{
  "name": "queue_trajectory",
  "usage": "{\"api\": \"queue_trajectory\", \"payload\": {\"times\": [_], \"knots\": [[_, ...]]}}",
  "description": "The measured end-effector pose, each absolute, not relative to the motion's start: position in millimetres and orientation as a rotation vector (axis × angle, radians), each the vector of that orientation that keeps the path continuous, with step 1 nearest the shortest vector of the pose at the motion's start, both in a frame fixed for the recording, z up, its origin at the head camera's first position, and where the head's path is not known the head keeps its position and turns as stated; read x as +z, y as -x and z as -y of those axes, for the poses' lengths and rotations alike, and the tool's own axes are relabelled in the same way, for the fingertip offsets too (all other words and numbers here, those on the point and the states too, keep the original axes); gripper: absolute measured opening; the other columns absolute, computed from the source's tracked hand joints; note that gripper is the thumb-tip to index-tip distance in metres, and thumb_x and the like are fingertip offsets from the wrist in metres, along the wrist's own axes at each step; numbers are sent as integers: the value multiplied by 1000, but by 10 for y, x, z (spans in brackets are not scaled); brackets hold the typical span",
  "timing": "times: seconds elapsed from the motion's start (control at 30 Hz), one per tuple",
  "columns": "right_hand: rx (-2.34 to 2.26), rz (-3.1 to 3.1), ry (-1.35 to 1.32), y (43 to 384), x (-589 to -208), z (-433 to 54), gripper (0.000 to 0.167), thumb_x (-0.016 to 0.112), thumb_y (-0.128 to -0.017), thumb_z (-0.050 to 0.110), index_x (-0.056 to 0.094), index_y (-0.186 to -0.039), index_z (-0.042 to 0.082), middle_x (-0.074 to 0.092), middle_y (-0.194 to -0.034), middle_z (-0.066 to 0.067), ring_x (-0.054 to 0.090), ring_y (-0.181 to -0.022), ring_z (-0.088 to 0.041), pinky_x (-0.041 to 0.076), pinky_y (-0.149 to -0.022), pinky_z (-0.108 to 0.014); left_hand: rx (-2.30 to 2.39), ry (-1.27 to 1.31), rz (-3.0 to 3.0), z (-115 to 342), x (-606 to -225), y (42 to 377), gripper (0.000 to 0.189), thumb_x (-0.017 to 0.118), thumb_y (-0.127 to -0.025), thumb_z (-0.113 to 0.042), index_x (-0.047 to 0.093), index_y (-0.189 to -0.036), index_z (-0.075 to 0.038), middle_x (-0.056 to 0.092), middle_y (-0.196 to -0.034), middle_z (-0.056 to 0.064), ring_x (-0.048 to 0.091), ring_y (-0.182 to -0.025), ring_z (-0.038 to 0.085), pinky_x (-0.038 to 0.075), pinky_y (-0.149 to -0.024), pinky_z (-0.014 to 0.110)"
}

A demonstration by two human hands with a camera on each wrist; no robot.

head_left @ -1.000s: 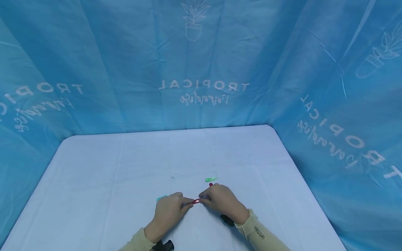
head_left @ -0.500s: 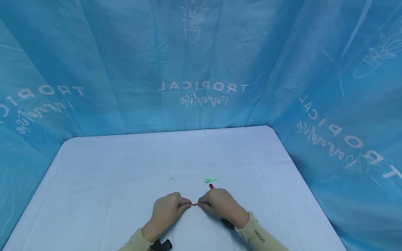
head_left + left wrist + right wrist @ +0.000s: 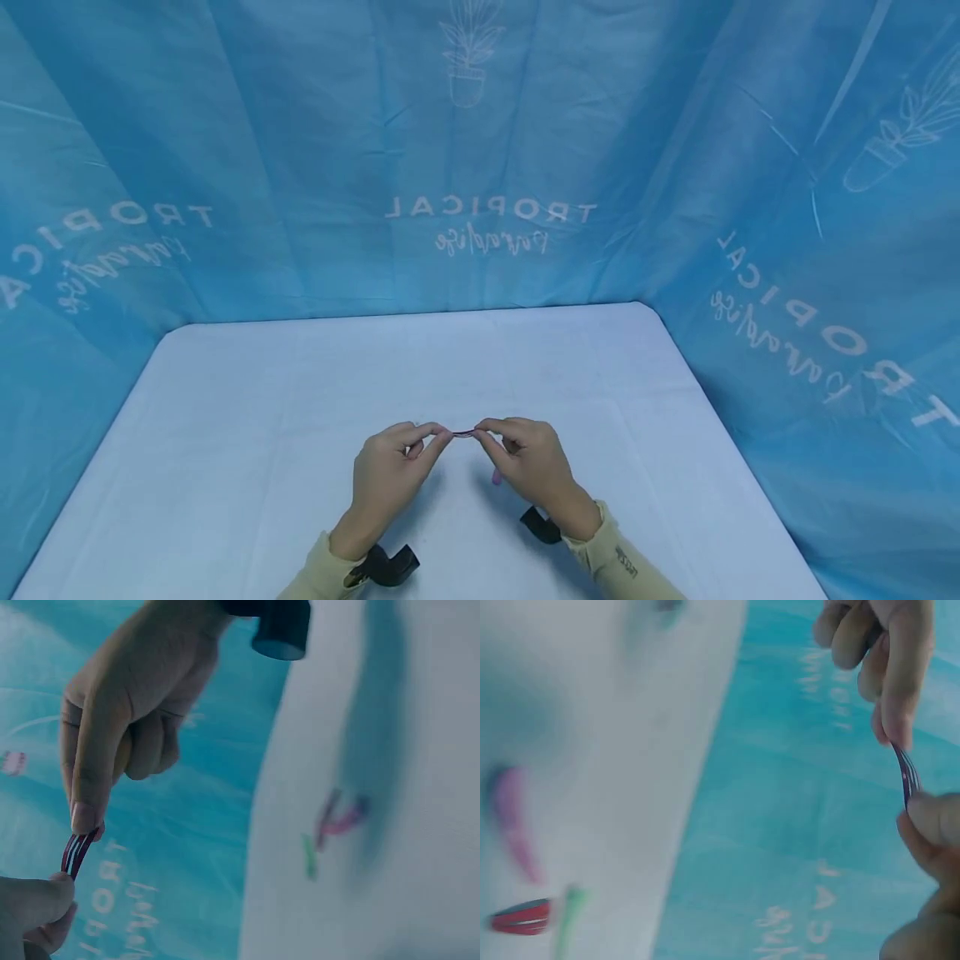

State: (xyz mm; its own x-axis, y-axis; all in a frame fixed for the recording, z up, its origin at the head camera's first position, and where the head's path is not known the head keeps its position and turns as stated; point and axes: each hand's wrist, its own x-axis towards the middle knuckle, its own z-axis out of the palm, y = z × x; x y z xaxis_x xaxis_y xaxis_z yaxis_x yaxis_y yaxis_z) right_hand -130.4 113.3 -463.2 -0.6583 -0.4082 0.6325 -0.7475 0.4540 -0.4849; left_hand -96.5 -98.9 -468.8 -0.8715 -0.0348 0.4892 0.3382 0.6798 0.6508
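Note:
Raised above the table, a thin, dark red snap hair clip (image 3: 463, 433) spans the gap between both hands. My left hand (image 3: 390, 471) pinches one end between thumb and index finger. The other end is pinched the same way by my right hand (image 3: 534, 458). In the left wrist view the clip (image 3: 78, 853) shows separate narrow strips with light gaps, slightly bowed. The right wrist view has the clip (image 3: 907, 774) edge-on, its ends covered by fingertips. I cannot tell whether it is snapped or unsnapped.
On the white table (image 3: 300, 383) lie a red hair clip (image 3: 521, 918), a blurred pink-purple clip (image 3: 514, 825) and a blurred green clip (image 3: 570, 922). The head view shows only part of the purple clip (image 3: 497, 477) beside the right hand. Blue curtains (image 3: 480, 150) border the table.
Both hands have risen off the table and away from the body, carrying the held clip between them. The green clip is now hidden in the head view, and a purple clip has come into sight.

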Motion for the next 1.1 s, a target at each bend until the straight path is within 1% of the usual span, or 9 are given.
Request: {"api": "queue_trajectory", "payload": {"times": [0.1, 0.13, 0.23, 0.3, 0.57, 0.7, 0.87, 0.97, 1.1], "knots": [[1156, 2198, -908, 1285, -4452, -1104, 7, 78, -88, 10, 79, -94, 11, 55, -57, 7, 23, -50, 5, 24, -45, -11, -1109, 250, 2281, 953, -4529, 979, 12, 84, -83, -31, 82, -86, -20, 28, -57, -15, 23, -50, -2, 20, -44, 16], [1180, 2190, -884, 1277, -4404, -1096, 7, 79, -87, 10, 79, -94, 11, 54, -57, 7, 23, -51, 5, 23, -45, -12, -1127, 258, 2244, 943, -4488, 979, 11, 85, -83, -29, 82, -86, -19, 29, -56, -14, 24, -50, -2, 20, -44, 16], [1263, 2168, -825, 1247, -4282, -1068, 9, 81, -85, 9, 79, -93, 12, 37, -53, 6, 21, -54, 3, 22, -46, -15, -1149, 300, 2140, 919, -4360, 967, 8, 85, -82, -24, 82, -86, -17, 29, -55, -11, 25, -51, 0, 20, -45, 17], [1314, 2155, -801, 1222, -4211, -1043, 9, 81, -85, 8, 78, -93, 11, 34, -53, 5, 21, -54, 4, 21, -46, -16, -1150, 317, 2084, 906, -4283, 949, 8, 86, -81, -20, 82, -85, -14, 29, -55, -9, 25, -51, 1, 20, -45, 16], [1432, 2139, -820, 1101, -4055, -948, 10, 74, -89, 1, 68, -95, 6, 34, -55, 3, 26, -48, 6, 24, -40, -15, -1130, 319, 1984, 865, -4108, 846, 12, 86, -80, -13, 82, -87, -5, 32, -53, -5, 28, -50, 4, 20, -45, 14], [1392, 2141, -821, 1078, -4021, -918, 9, 72, -91, 2, 66, -95, 7, 35, -56, 4, 27, -48, 4, 25, -41, -13, -1083, 312, 1973, 857, -4081, 818, 13, 86, -80, -13, 81, -86, -3, 31, -52, -4, 27, -48, 4, 20, -44, 15], [1337, 2135, -825, 1056, -3974, -887, 8, 71, -93, 3, 64, -93, 7, 35, -56, 4, 28, -47, 3, 26, -41, -12, -1053, 305, 1960, 847, -4070, 800, 14, 85, -82, -16, 81, -85, -3, 32, -52, -5, 27, -48, 4, 19, -44, 14], [1321, 2132, -830, 1048, -3965, -874, 9, 71, -93, 2, 63, -91, 7, 35, -55, 5, 28, -46, 4, 26, -41, -12, -1003, 312, 1943, 847, -4060, 796, 16, 83, -85, -21, 82, -86, -5, 33, -53, -6, 27, -48, 3, 19, -44, 13], [1324, 2119, -843, 1039, -3967, -858, 9, 71, -93, 2, 63, -92, 6, 36, -54, 5, 29, -45, 5, 26, -39, -11, -973, 305, 1935, 860, -4041, 792, 20, 82, -86, -25, 82, -89, -5, 34, -52, -6, 27, -48, 3, 19, -44, 13]]}}
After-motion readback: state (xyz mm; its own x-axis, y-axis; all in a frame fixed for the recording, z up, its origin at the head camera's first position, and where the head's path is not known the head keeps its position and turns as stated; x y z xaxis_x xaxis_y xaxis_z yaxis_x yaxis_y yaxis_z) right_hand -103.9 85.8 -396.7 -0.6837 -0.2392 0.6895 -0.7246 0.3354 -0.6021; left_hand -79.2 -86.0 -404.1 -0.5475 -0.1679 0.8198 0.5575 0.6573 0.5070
